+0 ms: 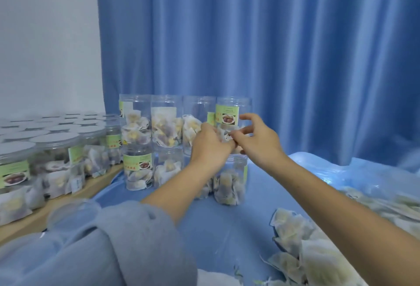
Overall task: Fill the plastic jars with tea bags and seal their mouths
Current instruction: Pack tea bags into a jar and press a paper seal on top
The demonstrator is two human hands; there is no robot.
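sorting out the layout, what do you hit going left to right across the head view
sealed jars with white lids → stacked open jars → left hand → right hand → loose tea bags at the lower right. Blue curtain hangs behind.

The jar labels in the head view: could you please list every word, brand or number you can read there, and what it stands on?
No text can be read.
Green label on the top right jar: a picture of something reddish-brown, print too blurred.
Green label on the lower left stacked jar: reddish lettering, blurred.
Green labels on the lidded jars at left: too blurred.
Tea bags: no print visible.
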